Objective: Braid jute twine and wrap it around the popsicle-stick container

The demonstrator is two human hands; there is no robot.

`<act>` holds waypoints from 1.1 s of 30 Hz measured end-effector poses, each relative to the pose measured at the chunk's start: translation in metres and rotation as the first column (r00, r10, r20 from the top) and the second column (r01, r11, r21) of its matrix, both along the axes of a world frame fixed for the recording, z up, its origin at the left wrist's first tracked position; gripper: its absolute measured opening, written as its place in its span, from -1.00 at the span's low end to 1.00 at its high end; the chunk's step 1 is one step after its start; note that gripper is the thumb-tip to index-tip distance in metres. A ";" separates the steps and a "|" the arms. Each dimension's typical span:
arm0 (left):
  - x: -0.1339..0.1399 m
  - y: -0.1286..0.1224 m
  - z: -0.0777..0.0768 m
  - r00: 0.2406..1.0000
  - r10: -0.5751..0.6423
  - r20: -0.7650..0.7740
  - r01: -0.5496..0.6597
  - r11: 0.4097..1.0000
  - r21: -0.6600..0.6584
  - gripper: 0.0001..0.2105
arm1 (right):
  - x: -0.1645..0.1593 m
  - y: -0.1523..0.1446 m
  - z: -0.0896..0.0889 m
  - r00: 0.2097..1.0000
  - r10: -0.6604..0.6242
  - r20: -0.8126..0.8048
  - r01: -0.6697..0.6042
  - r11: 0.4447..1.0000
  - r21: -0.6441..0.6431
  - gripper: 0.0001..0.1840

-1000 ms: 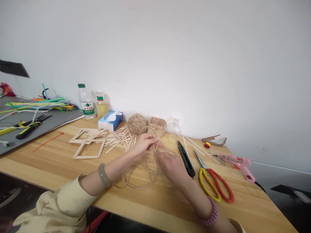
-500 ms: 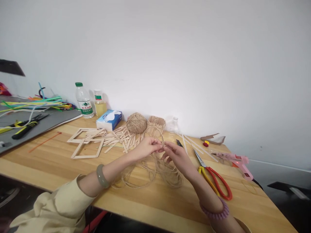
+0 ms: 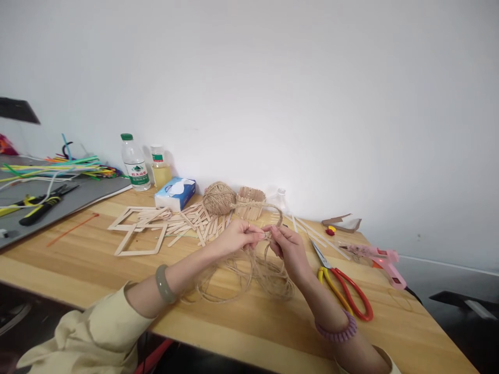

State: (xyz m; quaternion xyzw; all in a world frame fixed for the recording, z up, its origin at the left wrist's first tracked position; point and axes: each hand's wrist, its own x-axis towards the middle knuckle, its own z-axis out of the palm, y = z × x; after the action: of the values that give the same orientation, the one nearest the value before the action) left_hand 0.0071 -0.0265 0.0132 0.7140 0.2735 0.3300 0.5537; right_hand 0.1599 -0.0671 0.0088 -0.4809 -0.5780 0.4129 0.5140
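Note:
Between my two hands is a braided length of jute twine [image 3: 279, 214], curving up from my fingers and back toward the ball of twine [image 3: 219, 198]. My left hand [image 3: 244, 236] pinches it with thumb and fingers. Close beside it, my right hand [image 3: 287, 243] is closed on the same braid. Loose strands of twine [image 3: 268, 275] hang from my hands and lie in loops on the table below. Behind the braid stands a small holder made of wooden sticks [image 3: 249, 203]. The fingertips hide the exact crossing of the strands.
Scissors [image 3: 339, 285] and a pink glue gun [image 3: 384, 259] lie to the right. Wooden sticks [image 3: 197, 218], stick frames [image 3: 140, 240], a tissue pack [image 3: 175, 193] and two bottles [image 3: 135, 162] are left. Pliers [image 3: 42, 205] and pipe cleaners [image 3: 78, 167] rest on a grey mat.
My right hand has shifted slightly right and closed more around the twine. The braid's upright loop now swings rightward in a wider arc. My left hand stays nearly in place.

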 end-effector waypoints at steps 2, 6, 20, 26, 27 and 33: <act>0.000 -0.001 0.001 1.000 -0.008 0.031 0.009 1.000 -0.024 -0.70 | 0.000 0.000 0.000 0.997 0.026 -0.074 -0.028 0.999 -0.029 -0.67; 0.002 -0.002 0.002 0.998 0.032 0.047 -0.030 0.998 -0.048 -0.72 | 0.001 0.001 0.001 0.989 0.088 -0.118 -0.097 0.993 -0.067 -0.69; 0.000 0.006 -0.004 0.991 0.131 0.005 -0.129 0.978 -0.166 -0.83 | 0.006 0.004 -0.002 0.975 0.068 0.212 -0.075 0.997 0.023 -0.75; -0.008 0.008 0.000 0.984 -0.059 0.166 0.118 0.918 -0.378 -0.80 | 0.010 0.003 0.000 0.958 0.090 0.273 -0.111 0.992 0.063 -0.77; -0.009 0.008 0.000 0.981 -0.099 0.168 0.156 0.915 -0.371 -0.81 | 0.010 0.002 0.000 0.954 0.076 0.291 -0.103 0.992 0.078 -0.77; -0.005 0.005 -0.004 0.988 0.114 -0.103 -0.100 0.986 0.132 -0.81 | 0.010 0.006 -0.008 0.929 -0.024 0.369 -0.013 0.995 0.100 -0.78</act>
State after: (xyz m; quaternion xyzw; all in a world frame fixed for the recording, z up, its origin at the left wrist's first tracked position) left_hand 0.0025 -0.0217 0.0090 0.7489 0.3202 0.3362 0.4729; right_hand 0.1703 -0.0610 0.0013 -0.5253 -0.6832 0.2839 0.4204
